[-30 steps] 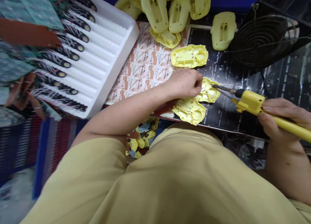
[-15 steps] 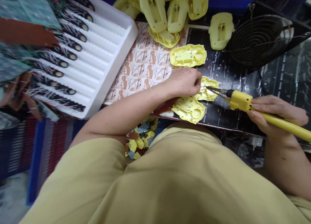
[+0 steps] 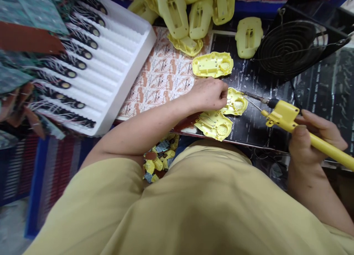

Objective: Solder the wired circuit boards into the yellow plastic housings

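Observation:
My right hand is wrapped around the yellow handle of a soldering gun. Its metal tip and thin feed tube point left, just short of a yellow plastic shell half. Over that shell's left end lies my left hand, fingers curled and pinched together; what they hold is hidden. Close below, a second shell half with thin wires and a round speaker grille overlaps the first. Above my left hand sits another open shell half, its inside facing up.
A white foam tray at left carries rows of wired black parts. Yellow housings are piled at the back, with a single housing beside a black fan. Printed sheets cover the bench's left part.
The soldering gun has moved right with my right hand, its tip pulling away from the shell. My left hand has stayed almost in place.

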`<action>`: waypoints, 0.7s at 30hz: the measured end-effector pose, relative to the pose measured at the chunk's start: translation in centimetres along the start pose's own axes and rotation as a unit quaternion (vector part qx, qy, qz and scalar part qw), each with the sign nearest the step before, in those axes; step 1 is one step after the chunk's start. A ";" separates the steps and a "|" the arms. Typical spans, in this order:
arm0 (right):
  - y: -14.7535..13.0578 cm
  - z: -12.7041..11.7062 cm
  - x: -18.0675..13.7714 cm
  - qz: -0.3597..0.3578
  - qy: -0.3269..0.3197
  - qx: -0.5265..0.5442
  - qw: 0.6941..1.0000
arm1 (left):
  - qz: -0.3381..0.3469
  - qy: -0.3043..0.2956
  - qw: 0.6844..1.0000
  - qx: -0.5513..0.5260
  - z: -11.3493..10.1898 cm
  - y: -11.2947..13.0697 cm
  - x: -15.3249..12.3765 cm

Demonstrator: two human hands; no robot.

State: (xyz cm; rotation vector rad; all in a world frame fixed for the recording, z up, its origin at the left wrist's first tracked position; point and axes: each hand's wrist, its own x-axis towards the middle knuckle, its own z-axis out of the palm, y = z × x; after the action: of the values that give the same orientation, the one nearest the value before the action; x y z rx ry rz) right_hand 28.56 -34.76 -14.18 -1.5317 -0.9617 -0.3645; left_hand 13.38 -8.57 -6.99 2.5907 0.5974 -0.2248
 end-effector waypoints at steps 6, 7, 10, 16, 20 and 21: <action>0.7 1.9 -0.5 0.068 0.136 0.046 0.987 | 0.013 0.010 1.000 0.002 0.1 0.0 0.0; 0.9 1.9 -0.5 0.084 0.126 0.053 0.987 | 0.014 0.011 1.000 0.003 0.1 0.1 -0.1; 1.2 2.0 -0.5 0.144 0.094 0.090 0.981 | 0.002 0.001 1.000 0.011 0.0 0.3 -0.2; 1.1 1.6 -0.4 0.097 0.117 0.089 0.984 | 0.005 0.002 1.000 0.008 -0.2 0.6 -0.4; 1.0 1.1 -0.4 0.077 0.075 0.067 0.992 | -0.004 -0.007 1.000 0.002 -0.3 0.6 -0.4; 0.9 1.0 -0.4 0.074 0.063 0.061 0.993 | -0.004 -0.007 1.000 0.000 -0.3 0.6 -0.4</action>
State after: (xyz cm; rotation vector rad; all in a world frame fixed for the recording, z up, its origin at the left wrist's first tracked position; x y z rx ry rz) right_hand 28.73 -33.95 -15.27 -1.4405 -0.7538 -0.2889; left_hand 13.26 -9.04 -6.42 2.5841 0.6026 -0.2463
